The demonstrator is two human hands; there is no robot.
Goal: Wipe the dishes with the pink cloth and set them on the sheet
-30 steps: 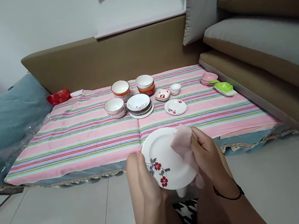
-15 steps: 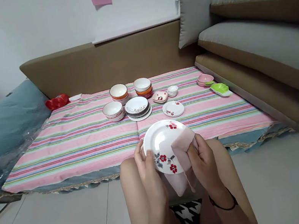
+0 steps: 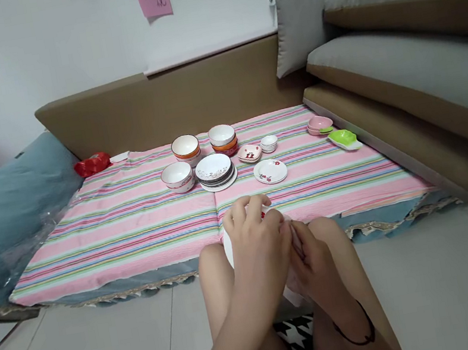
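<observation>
A white plate (image 3: 228,251) with red flowers is held above my lap, mostly covered by my hands. My left hand (image 3: 256,237) reaches across its face, back of the hand towards me and fingers bent. Its fingertips come close to my right hand, and what they grip is hidden. At the plate's right side, my right hand (image 3: 314,257) is closed on a pale pink cloth (image 3: 295,294), which hangs below it. Beyond my knees lie small flowered plates (image 3: 270,171) and a stack of larger plates (image 3: 215,169).
Several bowls (image 3: 177,176) stand in stacks on the striped cover (image 3: 135,228). Small dishes (image 3: 250,153), white saucers (image 3: 269,143), a pink bowl (image 3: 319,122) and a green dish (image 3: 344,139) sit further right. Thick cushions (image 3: 405,66) are piled at the right; a red bundle (image 3: 92,163) lies left.
My left hand has left the plate's left rim and moved right, across its face to beside my right hand. The plate is now largely hidden, and the cloth is bunched up more.
</observation>
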